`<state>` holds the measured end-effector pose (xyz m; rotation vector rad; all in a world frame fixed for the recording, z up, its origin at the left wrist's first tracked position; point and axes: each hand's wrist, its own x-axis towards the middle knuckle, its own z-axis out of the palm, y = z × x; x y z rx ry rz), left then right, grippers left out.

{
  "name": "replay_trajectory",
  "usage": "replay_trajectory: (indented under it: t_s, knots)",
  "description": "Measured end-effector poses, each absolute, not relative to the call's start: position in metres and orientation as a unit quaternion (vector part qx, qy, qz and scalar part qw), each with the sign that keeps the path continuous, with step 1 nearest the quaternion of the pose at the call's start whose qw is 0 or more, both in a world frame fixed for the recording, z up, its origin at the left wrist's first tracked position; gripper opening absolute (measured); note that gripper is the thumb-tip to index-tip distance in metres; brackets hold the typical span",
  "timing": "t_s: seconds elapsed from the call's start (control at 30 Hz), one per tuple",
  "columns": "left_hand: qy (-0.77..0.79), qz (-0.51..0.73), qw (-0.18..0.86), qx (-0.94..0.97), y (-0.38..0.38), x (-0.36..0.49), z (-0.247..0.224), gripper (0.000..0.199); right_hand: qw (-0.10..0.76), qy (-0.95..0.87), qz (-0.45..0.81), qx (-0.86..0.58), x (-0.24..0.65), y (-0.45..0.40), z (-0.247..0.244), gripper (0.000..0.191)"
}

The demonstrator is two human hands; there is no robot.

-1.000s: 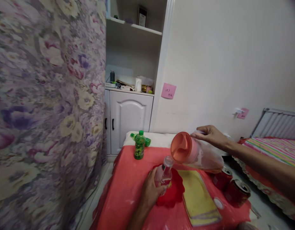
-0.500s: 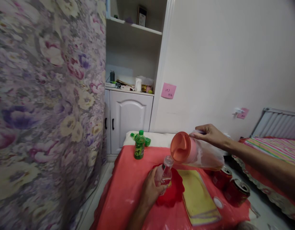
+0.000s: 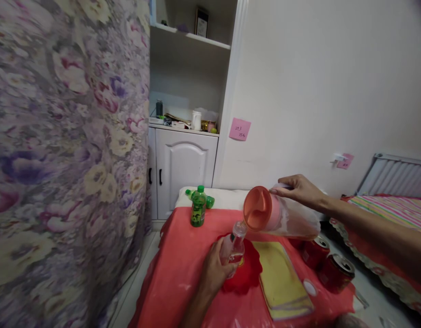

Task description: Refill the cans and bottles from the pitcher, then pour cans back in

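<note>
My left hand (image 3: 217, 264) is wrapped round a clear bottle (image 3: 236, 243), held upright over a red scalloped plate (image 3: 246, 278). Some liquid seems to show low in the bottle. My right hand (image 3: 297, 189) grips the handle of a clear pitcher (image 3: 292, 223) with an orange lid (image 3: 257, 208). The pitcher lies tilted nearly on its side, its lid end pointing left, close to the bottle's mouth. Pale liquid lies along the pitcher's lower side. Whether a stream runs between the two is too fine to make out.
On the red tablecloth (image 3: 176, 264) stands a green bottle (image 3: 198, 207), with another green bottle (image 3: 210, 202) lying behind it. A folded yellow cloth (image 3: 283, 282) lies right of the plate. Red cans (image 3: 337, 272) stand at the right edge. A floral curtain (image 3: 67, 159) hangs at the left.
Hardly anything differs. The pitcher appears tipped very slightly further, and the whole view has shifted a little. Both hands keep their holds.
</note>
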<state>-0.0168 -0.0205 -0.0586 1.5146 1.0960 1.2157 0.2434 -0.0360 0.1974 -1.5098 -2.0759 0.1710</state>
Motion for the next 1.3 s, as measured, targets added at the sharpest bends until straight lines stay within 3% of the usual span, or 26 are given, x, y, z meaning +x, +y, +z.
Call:
replay_trajectory:
  t_s: [1.3]
  knots:
    - [0.444, 0.494, 0.432, 0.611, -0.0203, -0.0169, -0.0596, 0.075, 0.273, -0.778, 0.062, -0.562, 0.2401, -0.0396, 0.2056, 0.056]
